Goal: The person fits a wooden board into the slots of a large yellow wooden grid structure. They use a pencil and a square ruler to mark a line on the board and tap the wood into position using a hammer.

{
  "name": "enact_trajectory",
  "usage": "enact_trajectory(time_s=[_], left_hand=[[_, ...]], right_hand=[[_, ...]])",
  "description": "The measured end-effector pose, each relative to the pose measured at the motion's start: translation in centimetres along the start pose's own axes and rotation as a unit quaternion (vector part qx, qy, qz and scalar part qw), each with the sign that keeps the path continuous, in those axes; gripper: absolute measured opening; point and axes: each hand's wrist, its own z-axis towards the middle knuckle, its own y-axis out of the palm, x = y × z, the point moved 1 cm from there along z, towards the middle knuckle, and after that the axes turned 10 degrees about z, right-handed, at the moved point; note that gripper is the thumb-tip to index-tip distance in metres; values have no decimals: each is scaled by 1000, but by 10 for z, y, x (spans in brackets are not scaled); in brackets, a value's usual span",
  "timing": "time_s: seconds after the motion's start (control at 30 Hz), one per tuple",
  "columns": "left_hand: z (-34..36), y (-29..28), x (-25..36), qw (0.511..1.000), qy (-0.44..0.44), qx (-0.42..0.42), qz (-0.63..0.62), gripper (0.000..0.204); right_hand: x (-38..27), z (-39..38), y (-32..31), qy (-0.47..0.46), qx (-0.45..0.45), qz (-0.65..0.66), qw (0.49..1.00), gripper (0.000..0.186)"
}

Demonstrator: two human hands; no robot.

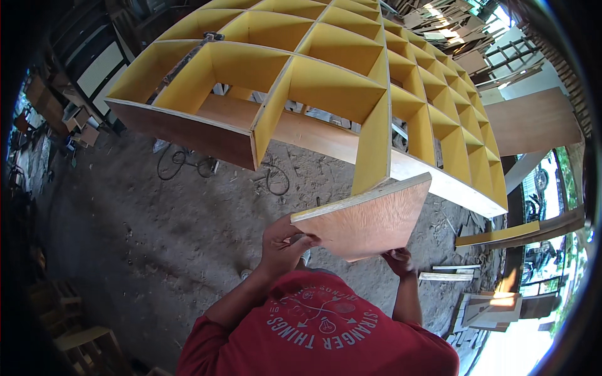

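Note:
A plywood panel (370,219) with a reddish-brown face and a pale edge is held in front of my body between both hands. My left hand (282,244) grips its left end, with the thumb on the face. At the lower right corner, my right hand (399,260) has its fingers closed on the edge. The panel's far edge is right by the near corner of a large yellow wooden grid frame (373,147); whether they touch I cannot tell. Across the frame's left cells lies a long tool like a hammer (185,62), its dark head on a divider.
A dark cable (179,164) lies coiled on the dirt floor (157,232) under the frame. Several wood strips and boards (448,276) lie at the right. A large plywood sheet (533,122) stands beyond them. Small wooden frames (88,344) stand at the lower left.

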Motion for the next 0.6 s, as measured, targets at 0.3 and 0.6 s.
enact_trajectory(time_s=[0.3,0.6], left_hand=[[-11,-7,9,995,41,0,95,10],[16,-31,-98,977,-108,164,-84,29]], right_hand=[[15,-5,13,19,-19,33,999,48],[-29,-13,25,-147,-41,-54,987,39]])
